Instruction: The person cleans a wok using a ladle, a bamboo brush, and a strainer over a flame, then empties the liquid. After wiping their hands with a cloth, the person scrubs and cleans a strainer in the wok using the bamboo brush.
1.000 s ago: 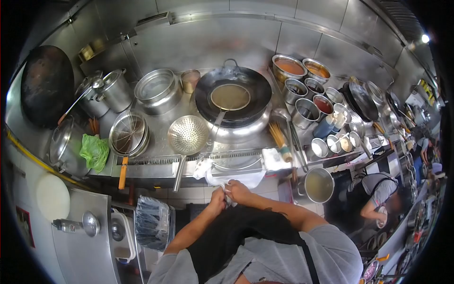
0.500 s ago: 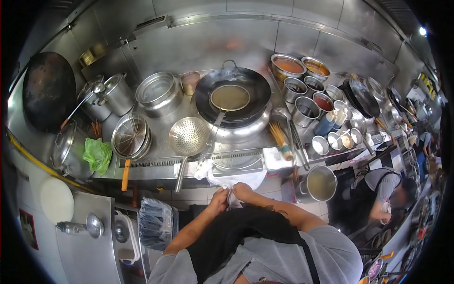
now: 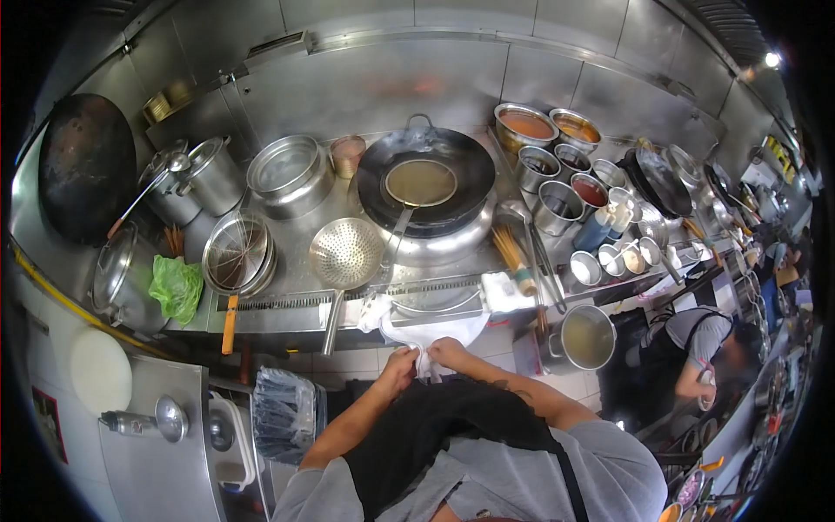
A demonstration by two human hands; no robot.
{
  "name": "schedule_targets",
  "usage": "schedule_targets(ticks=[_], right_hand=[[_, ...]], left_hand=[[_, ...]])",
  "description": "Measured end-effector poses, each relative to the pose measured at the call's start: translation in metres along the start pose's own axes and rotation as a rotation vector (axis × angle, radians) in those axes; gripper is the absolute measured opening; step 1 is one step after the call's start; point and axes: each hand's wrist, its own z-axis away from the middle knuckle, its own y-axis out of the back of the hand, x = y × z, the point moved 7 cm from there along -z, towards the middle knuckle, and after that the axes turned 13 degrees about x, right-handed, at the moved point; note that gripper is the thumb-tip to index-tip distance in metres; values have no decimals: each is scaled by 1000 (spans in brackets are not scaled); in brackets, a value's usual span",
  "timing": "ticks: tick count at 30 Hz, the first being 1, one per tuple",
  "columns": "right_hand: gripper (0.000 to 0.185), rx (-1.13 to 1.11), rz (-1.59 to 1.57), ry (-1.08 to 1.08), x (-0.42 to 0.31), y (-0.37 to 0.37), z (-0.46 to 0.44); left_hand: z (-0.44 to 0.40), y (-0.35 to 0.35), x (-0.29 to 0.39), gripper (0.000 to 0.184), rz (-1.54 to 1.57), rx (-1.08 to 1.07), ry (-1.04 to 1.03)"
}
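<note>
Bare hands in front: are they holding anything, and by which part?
Yes, a white cloth, gripped by its gathered near edge in both left hand and right hand.

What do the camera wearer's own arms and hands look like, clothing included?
The left hand and right hand are bare, with no gloves or watch visible. The forearms are uncovered below short, loose grey sleeves, and a black apron covers the front.

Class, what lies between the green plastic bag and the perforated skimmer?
In the head view, a wooden-handled strainer lies between the green bag and the skimmer, resting over a metal bowl.
</note>
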Motion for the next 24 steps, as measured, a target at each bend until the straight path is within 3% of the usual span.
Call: schedule_targets(ticks=[5, 7, 9, 13, 15, 18, 21, 24], right_hand=[[32, 129, 0, -16, -11, 20, 6], [47, 178, -140, -134, 0, 18, 6], [53, 78, -94, -210, 14, 4, 5], [70, -177, -65, -314, 29, -28, 17], [65, -211, -32, -348, 31, -29, 17], [57, -260, 6, -182, 15, -26, 16], [44, -195, 93, -3, -11, -12, 16], [29, 15, 92, 156, -35, 13, 14]], left_hand=[[-6, 19, -6, 23, -334, 68, 45], [-3, 17, -10, 25, -415, 79, 103], [0, -3, -13, 28, 70, 33, 136], [5, -12, -12, 29, 59, 4, 148], [3, -11, -16, 30, 49, -9, 167], [2, -12, -24, 31, -26, -60, 197], [4, -9, -19, 30, 94, -7, 68], [8, -9, -8, 27, 122, 47, -6]])
